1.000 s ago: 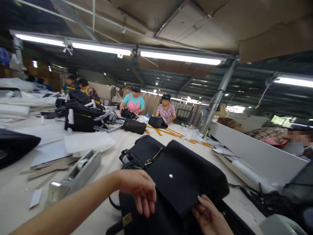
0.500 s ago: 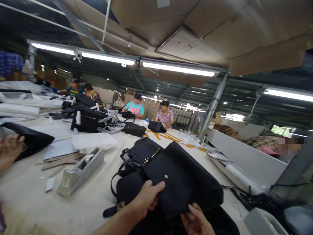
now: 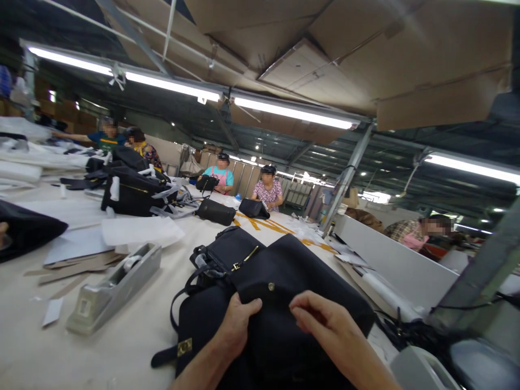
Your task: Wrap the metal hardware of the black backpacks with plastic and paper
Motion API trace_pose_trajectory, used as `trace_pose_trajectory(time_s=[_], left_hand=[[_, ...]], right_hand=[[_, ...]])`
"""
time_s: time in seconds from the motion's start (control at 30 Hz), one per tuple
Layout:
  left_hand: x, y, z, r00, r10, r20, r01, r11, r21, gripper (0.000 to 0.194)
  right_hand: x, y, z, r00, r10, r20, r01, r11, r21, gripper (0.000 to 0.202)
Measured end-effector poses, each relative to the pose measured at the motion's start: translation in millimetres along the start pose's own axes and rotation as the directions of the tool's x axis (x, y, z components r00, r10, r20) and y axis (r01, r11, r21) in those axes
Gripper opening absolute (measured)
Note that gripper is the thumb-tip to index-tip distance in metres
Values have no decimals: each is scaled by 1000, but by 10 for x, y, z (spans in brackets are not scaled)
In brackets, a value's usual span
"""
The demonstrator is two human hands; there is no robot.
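Observation:
A black backpack (image 3: 292, 260) lies on the table in front of me, its flap bearing a small round metal snap (image 3: 271, 286). My left hand (image 3: 239, 319) grips the flap's left edge, thumb on top and fingers tucked beneath. Above the flap's right part, my right hand (image 3: 325, 319) is closed with thumb and fingertips drawn together; whether anything is between them is hidden. Left of my hands are a thin shoulder strap (image 3: 174, 309), a tab with a gold buckle (image 3: 184, 346) and a gold zipper (image 3: 246, 259).
A grey tape dispenser (image 3: 116, 290) stands left, beside cardboard and white sheets (image 3: 142, 233). Another person's hand (image 3: 3, 234) touches a black piece (image 3: 28, 230) at the left edge. Black bags (image 3: 130, 192) are piled farther back. Several people work around the table. A second dispenser (image 3: 422, 368) is lower right.
My right hand has come up from the flap's lower edge to above its front. The left hand still grips the flap. The view has shifted slightly, and the co-worker's hand shows less.

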State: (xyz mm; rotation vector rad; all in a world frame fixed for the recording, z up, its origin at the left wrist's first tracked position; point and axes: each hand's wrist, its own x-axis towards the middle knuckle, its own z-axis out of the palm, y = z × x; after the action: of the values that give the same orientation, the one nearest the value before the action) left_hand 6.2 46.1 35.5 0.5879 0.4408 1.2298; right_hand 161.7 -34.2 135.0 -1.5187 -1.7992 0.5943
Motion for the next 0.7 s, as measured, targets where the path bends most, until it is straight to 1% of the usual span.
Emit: trace_pose_trajectory(time_s=[0.03,0.07,0.13,0.2,0.23,0.3,0.43,0.57,0.63,0.67,0.7], left_hand=[[-4,8,-6,1000,-4,19,4,1000,-18,48],[-8,12,-15,999,-5,36,6,1000,-29,48],[-17,7,-38,998,1,56,1,1000,-30,47],[-22,-14,-65,998,16,65,-15,1000,-16,43],[-21,-29,-78,997,23,69,-22,1000,-8,42],[-13,-57,-100,997,29,72,-29,1000,0,42],[5,-89,-123,999,7,33,-7,1000,10,43],[10,-90,-128,1000,6,31,-6,1000,5,40],[11,-88,-129,1000,-3,24,3,1000,1,41],[12,-87,-130,1000,-10,18,10,1000,1,42],[14,-85,-130,1000,-14,17,14,1000,2,43]], right_hand=[[122,-18,30,1000,-3,-15,3,1000,-12,21],[238,-15,75,999,28,-25,-27,999,19,22],[429,27,175,987,158,-4,-156,976,149,27],[552,71,249,963,265,49,-269,937,223,30],[589,86,272,955,288,68,-296,930,218,29],[628,102,297,953,294,79,-304,938,168,25],[647,139,311,967,249,45,-251,966,59,12],[671,138,294,991,129,16,-128,989,-67,10],[666,90,317,998,52,-42,-60,978,-200,10],[645,62,352,997,6,-80,-30,950,-311,10],[604,40,408,993,-40,-108,-11,901,-433,10]])
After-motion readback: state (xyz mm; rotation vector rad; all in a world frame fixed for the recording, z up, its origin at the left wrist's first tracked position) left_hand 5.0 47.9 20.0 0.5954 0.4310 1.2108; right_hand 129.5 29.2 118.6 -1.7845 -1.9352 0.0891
